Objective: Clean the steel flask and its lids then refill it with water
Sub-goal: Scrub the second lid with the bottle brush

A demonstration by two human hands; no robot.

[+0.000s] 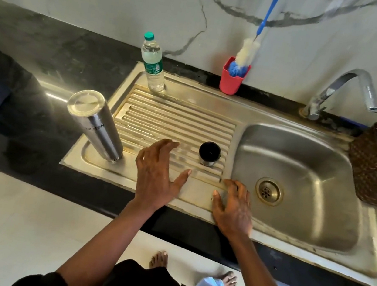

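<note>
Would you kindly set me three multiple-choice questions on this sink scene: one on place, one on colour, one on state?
1. The steel flask stands: A in the basin; B on the drainboard's left end; C in the basket.
2. The cup holding the brush is: A red; B green; C black.
3. The left hand is: A gripping the flask; B open, empty; C pinching the bottle.
Answers: 1 B, it stands left of the ribs; 2 A, plainly red; 3 B, fingers spread, gripping nothing.
</note>
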